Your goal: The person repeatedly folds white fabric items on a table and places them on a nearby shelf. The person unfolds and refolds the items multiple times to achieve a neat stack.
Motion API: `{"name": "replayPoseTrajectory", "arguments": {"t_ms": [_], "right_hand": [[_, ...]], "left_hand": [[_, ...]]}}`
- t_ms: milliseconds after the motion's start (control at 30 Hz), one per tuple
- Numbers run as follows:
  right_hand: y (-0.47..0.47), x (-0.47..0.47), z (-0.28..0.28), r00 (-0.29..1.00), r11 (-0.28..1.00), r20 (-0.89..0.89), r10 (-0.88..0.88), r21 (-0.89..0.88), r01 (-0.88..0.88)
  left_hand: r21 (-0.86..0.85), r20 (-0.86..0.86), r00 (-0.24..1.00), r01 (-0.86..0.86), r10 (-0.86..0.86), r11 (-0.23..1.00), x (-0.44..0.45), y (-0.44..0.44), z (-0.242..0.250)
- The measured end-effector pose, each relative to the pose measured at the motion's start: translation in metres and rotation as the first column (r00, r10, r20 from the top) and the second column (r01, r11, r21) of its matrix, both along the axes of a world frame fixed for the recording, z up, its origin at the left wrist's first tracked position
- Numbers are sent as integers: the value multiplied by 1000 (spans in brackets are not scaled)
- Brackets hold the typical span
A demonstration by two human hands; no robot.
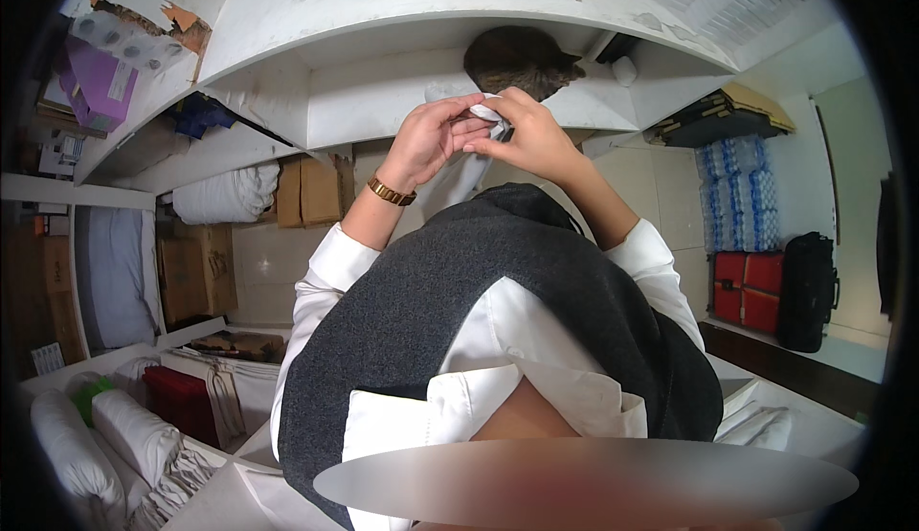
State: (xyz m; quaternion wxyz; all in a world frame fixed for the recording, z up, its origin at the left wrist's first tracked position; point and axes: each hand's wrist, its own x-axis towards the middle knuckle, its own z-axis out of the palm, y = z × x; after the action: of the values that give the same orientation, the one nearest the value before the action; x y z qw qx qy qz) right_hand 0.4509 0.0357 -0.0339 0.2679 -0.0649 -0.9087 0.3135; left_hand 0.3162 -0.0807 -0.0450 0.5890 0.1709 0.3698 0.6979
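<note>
Both hands meet in front of me, before a white shelf compartment [388, 104]. My left hand [438, 132], with a gold-coloured watch [391, 191] at the wrist, has its palm turned up and its fingers on a bunched white cloth [488, 109]. The thumb and fingers of my right hand [535, 132] pinch the same cloth from the other side. Whitish material hangs down below the hands; its lower part is hidden by my dark vest. A dark, curled-up cat [520, 60] lies in the compartment just beyond the hands.
Cardboard boxes [310, 190] and a rolled white textile [226, 193] are at the left. To the right stand packs of plastic bottles [736, 193], a red case [748, 290] and a black bag [808, 292]. White rolls [136, 427] and folded red fabric [179, 403] fill compartments at the lower left.
</note>
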Motion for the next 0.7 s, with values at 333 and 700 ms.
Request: {"name": "replayPoseTrajectory", "arguments": {"t_ms": [333,700], "right_hand": [[14,-10,30,989,989,-85,123,92,-115],[54,37,93,979,975,-203,17,219,28]], "left_hand": [[-616,-656,388,219,-647,757,-44,-23,-24],[-468,-751,-404,-235,-523,852,-76,-49,-62]]}}
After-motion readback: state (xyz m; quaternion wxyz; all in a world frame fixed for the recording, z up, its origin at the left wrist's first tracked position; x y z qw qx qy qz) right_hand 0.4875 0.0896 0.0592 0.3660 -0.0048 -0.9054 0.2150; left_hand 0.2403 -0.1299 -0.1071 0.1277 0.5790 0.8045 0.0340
